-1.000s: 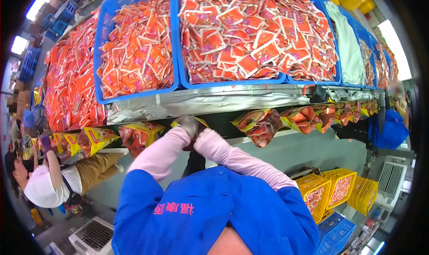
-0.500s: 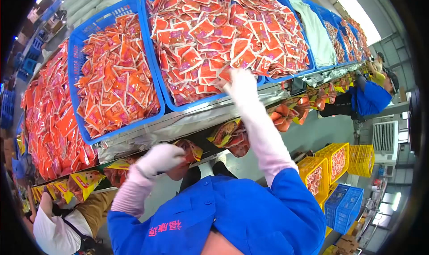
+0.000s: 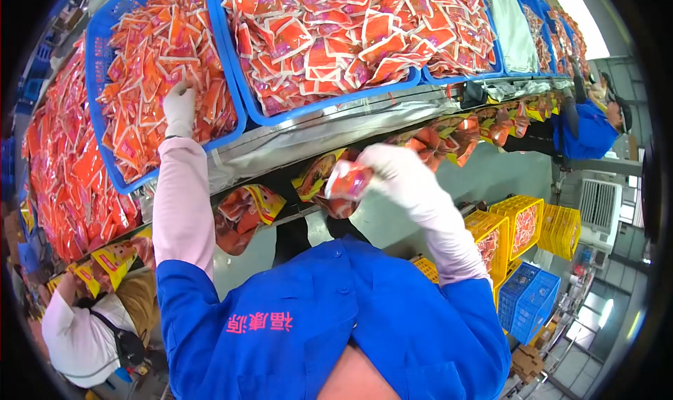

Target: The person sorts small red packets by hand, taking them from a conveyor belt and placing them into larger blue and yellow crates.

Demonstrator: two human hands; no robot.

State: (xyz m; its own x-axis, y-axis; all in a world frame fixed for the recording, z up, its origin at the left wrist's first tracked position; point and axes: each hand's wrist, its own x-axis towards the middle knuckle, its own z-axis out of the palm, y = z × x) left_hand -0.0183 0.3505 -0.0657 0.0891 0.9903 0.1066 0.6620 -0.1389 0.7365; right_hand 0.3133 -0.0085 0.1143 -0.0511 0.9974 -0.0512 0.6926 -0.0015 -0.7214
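Note:
My left hand [image 3: 180, 108], in a white glove, reaches into the blue basket [image 3: 242, 123] of orange-red packets [image 3: 145, 84]; its fingers are pressed together at the packets, and what they grip is too small to tell. Gloved too, my right hand [image 3: 387, 167] holds a red and white packet [image 3: 348, 180] over an open yellow and red bag [image 3: 319, 178] hanging at the table edge. Another such bag [image 3: 245, 214] hangs to its left. Behind my right hand stands a wide blue basket [image 3: 336, 102] heaped with red and white packets [image 3: 322, 42].
More filled bags [image 3: 449, 137] hang along the edge to the right. A co-worker in blue [image 3: 585, 128] stands far right, another in white [image 3: 84, 337] at lower left. Yellow crates [image 3: 491, 239] and a blue crate [image 3: 527, 298] stand at lower right.
My left hand has moved up from the table edge into the left blue basket. My right hand has come back from the wide basket to the hanging bag with a packet. The view has shifted.

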